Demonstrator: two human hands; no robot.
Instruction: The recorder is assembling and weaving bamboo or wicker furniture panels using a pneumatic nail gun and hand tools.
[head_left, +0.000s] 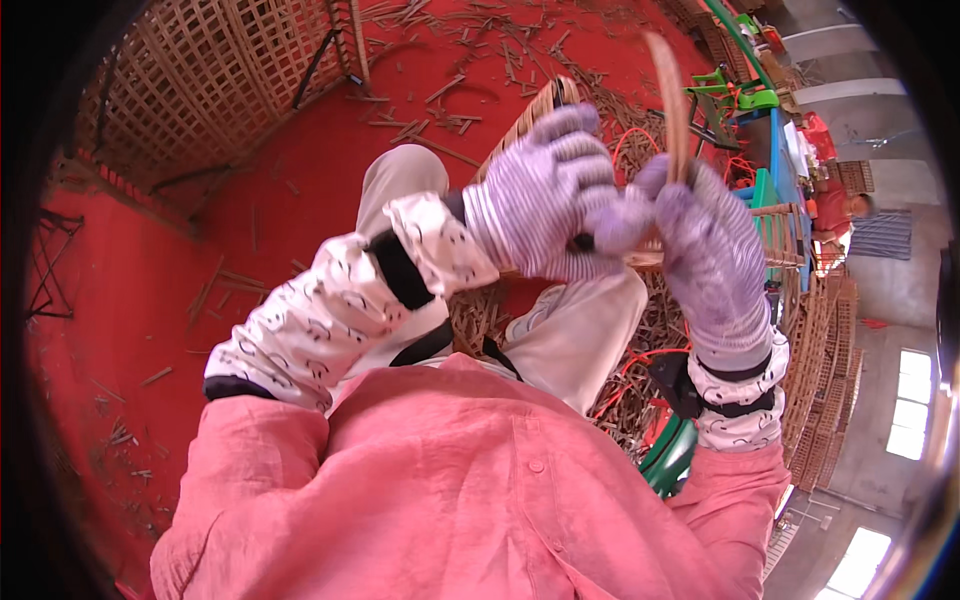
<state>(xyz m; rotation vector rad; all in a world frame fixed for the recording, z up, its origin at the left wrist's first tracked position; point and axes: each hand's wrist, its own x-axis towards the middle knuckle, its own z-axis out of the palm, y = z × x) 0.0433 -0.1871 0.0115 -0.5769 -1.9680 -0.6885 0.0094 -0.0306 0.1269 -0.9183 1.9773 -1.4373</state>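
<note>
While the right hand (708, 235) grips a thin strip (669, 95) between thumb and fingers, the left hand (550, 190) is curled close beside it; how tightly, and on what, cannot tell. The strip stands up out of the right hand, slightly curved and blurred, upper end free. The wicker (525, 120) lies behind the left hand, partly hidden. Progress, judged: some weave looks done there; this strip does not appear worked in; amount left not readable. Edges: right knee (622, 303) just below the hands; scraps (665, 300) and red cord (655, 351) crowd the right side, blue table (776, 145) beyond. More room leftward, over the floor (270, 190), as far as the lattice (240, 70)
</note>
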